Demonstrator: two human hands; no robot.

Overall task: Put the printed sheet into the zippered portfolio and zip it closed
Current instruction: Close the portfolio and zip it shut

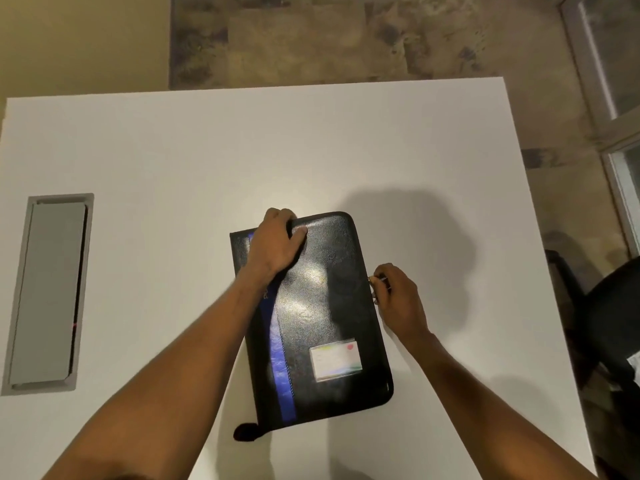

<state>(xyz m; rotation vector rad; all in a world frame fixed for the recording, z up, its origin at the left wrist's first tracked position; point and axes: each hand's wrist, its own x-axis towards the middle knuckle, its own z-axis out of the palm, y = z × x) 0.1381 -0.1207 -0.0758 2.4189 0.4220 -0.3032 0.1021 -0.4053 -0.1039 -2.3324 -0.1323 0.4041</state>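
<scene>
A: One table, white, carries the whole job. Where is the portfolio?

B: Portfolio lies flat toward the near edge of the table, between the two forearms. Cover is down, with a blue stripe along its left side. No sheet is in view. With the cover shut, I judge it is already inside, but that cannot be confirmed from where I stand.

A: State of the hands?

B: Hands are apart, one at each side. Left hand grips the far left corner, fingers curled over the far edge and thumb on the cover, pinning the portfolio down. Right hand pinches the pull at the right edge, roughly a third of the way down from the far corner.

A: Work remaining?

B: Insertion appears done and zipping is in hand. Which stretch of the zip is already closed cannot be told. The rest of that run remains, round at least one corner.

A: Obstructions?

B: A grey hatch is set in the table well to the left. A dark chair stands off the right side. Neither lies in the pull's path. On the portfolio itself, a card pocket sits on the cover, and a black tab sticks out at the near left corner. I judge the left hand may have to shift to let the pull pass the far corner.
</scene>
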